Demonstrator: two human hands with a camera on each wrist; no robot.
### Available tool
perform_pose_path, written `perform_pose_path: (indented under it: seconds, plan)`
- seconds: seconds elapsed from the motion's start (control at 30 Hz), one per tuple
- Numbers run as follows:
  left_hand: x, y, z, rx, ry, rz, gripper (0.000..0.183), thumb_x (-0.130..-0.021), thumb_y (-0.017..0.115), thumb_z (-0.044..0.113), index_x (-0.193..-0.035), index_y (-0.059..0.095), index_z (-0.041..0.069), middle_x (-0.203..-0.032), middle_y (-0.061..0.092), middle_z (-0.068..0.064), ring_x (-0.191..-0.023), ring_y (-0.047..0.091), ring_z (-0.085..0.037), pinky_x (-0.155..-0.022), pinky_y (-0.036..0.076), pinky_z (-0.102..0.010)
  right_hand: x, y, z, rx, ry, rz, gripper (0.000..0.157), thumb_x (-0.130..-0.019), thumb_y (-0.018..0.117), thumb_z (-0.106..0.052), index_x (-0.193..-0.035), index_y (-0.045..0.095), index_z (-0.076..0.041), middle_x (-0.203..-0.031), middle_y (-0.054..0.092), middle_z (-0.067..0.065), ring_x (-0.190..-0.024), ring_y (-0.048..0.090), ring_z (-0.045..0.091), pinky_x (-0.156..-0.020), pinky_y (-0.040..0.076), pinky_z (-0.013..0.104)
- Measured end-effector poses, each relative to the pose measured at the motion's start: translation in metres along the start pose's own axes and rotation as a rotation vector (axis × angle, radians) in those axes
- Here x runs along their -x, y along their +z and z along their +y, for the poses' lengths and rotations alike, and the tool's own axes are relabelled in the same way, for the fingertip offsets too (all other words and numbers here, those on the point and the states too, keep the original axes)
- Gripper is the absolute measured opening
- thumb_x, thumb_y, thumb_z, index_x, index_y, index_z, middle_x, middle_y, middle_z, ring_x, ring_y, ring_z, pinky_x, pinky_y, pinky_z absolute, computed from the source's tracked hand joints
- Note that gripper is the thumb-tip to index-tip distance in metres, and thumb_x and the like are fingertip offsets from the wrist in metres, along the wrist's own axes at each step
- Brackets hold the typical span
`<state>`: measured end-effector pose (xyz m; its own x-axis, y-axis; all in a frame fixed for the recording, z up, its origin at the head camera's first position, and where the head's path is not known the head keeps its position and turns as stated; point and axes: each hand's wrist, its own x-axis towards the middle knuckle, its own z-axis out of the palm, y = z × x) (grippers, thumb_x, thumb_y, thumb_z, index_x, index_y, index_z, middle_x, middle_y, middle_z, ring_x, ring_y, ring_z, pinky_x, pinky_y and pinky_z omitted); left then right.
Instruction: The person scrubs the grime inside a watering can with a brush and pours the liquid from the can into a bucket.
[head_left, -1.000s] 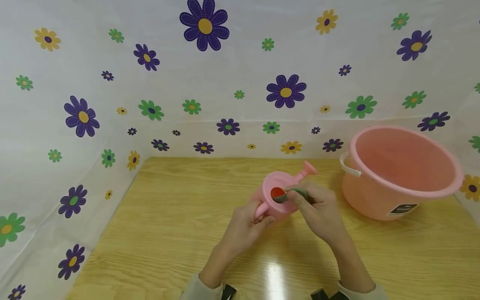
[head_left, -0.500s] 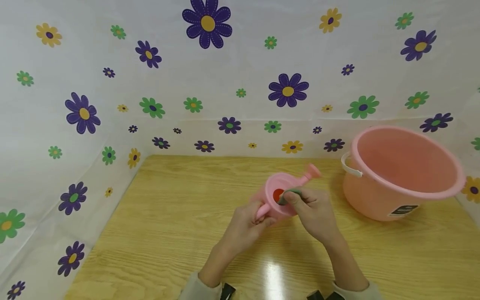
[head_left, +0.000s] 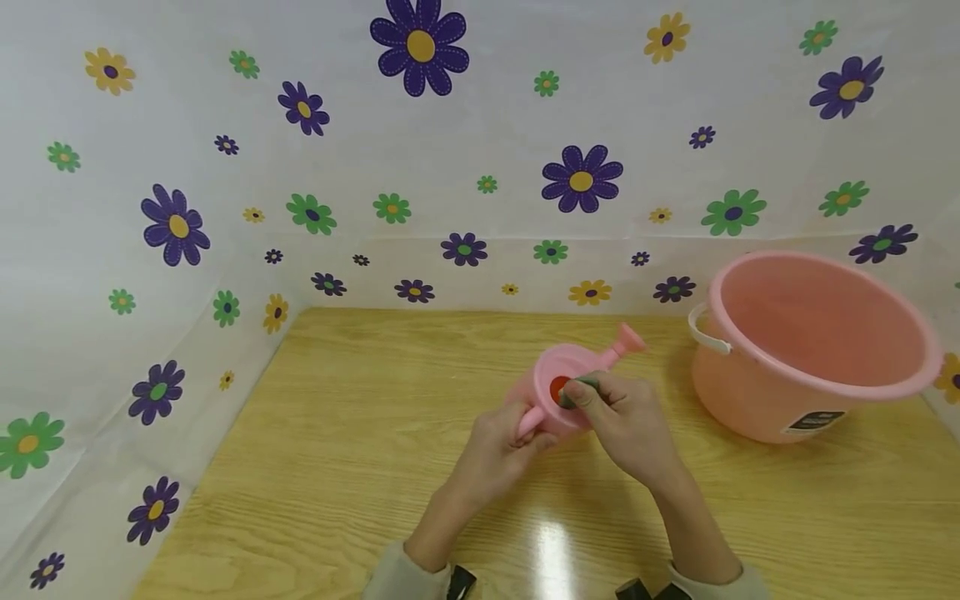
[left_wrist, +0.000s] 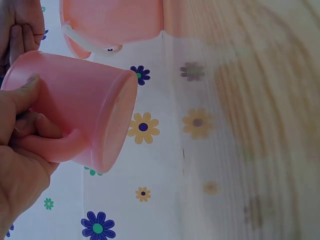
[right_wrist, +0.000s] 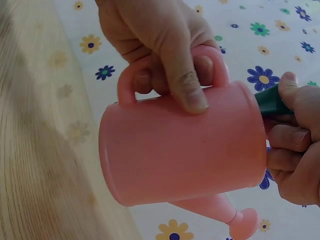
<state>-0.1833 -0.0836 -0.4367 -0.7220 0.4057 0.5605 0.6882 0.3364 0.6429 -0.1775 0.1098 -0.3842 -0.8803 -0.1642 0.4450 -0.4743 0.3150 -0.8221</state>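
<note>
A pink watering can (head_left: 525, 387) is held up over the table, tilted with its mouth toward the head camera. My left hand (head_left: 491, 458) grips its loop handle (right_wrist: 126, 82), with the thumb along the body in the right wrist view. At the mouth, my right hand (head_left: 633, 429) pinches a thin dark green piece (right_wrist: 272, 101) between thumb and fingers. One end of it reaches into the opening; the fingers cover much of the rest, and I cannot tell what it is. Something red (head_left: 558, 386) shows inside the can. The spout ends in a sprinkler head (head_left: 628, 338) pointing right.
A large pink bucket (head_left: 750, 383) with a white handle (head_left: 707, 333) stands on the wooden table (head_left: 360, 417) to the right. A white sheet (head_left: 487, 108) printed with flowers rises behind the table and along its left side.
The right hand has shifted slightly left and down over the can's mouth, and less of the green piece shows. The left hand keeps its grip; the head view has moved a little.
</note>
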Motion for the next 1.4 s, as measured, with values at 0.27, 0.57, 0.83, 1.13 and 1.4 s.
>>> perform_pose_path:
  seconds: [0.27, 0.57, 0.83, 1.13, 1.4]
  plan:
    - [0.001, 0.002, -0.001, 0.027, -0.054, -0.038, 0.019, -0.084, 0.077, 0.004, -0.093, 0.061, 0.003, -0.078, 0.056, -0.003, -0.069, 0.046, -0.006, -0.058, 0.041, -0.017, -0.001, -0.01, -0.004, -0.064, -0.017, 0.028, 0.021, -0.099, 0.06, -0.01, -0.084, 0.075, -0.005, -0.071, 0.07, 0.004, -0.055, 0.039, 0.005, -0.047, 0.035, 0.024]
    - [0.003, -0.001, -0.003, -0.017, -0.099, -0.01, 0.021, -0.083, 0.078, 0.005, -0.093, 0.06, 0.002, -0.076, 0.051, -0.001, -0.068, 0.044, -0.008, -0.058, 0.039, -0.019, -0.002, 0.0, -0.007, -0.096, 0.192, 0.045, 0.027, -0.101, 0.059, -0.02, -0.087, 0.076, -0.005, -0.053, 0.045, -0.005, -0.047, 0.027, 0.006, -0.042, 0.025, 0.025]
    - [0.001, -0.005, -0.002, -0.064, -0.06, 0.002, 0.022, -0.083, 0.078, 0.006, -0.09, 0.058, 0.002, -0.074, 0.05, -0.001, -0.067, 0.044, -0.008, -0.057, 0.038, -0.017, -0.002, 0.0, -0.012, -0.107, 0.214, 0.091, 0.027, -0.101, 0.059, -0.019, -0.092, 0.077, 0.0, -0.057, 0.051, 0.001, -0.05, 0.03, 0.007, -0.043, 0.025, 0.025]
    - [0.001, -0.009, -0.005, -0.089, -0.082, -0.007, 0.022, -0.085, 0.076, 0.006, -0.089, 0.056, 0.002, -0.074, 0.046, 0.0, -0.066, 0.044, -0.009, -0.056, 0.037, -0.018, 0.001, 0.005, -0.021, -0.161, 0.27, 0.213, 0.02, -0.1, 0.06, -0.012, -0.1, 0.074, 0.003, -0.071, 0.064, 0.007, -0.054, 0.034, 0.008, -0.045, 0.024, 0.025]
    - [-0.001, -0.009, -0.001, -0.132, -0.063, -0.012, 0.025, -0.084, 0.077, 0.007, -0.085, 0.052, 0.004, -0.074, 0.04, 0.002, -0.067, 0.04, -0.009, -0.058, 0.034, -0.018, 0.002, 0.015, -0.024, -0.26, 0.303, 0.217, 0.022, -0.099, 0.058, -0.003, -0.119, 0.068, 0.0, -0.099, 0.071, 0.019, -0.047, 0.036, 0.009, -0.04, 0.023, 0.022]
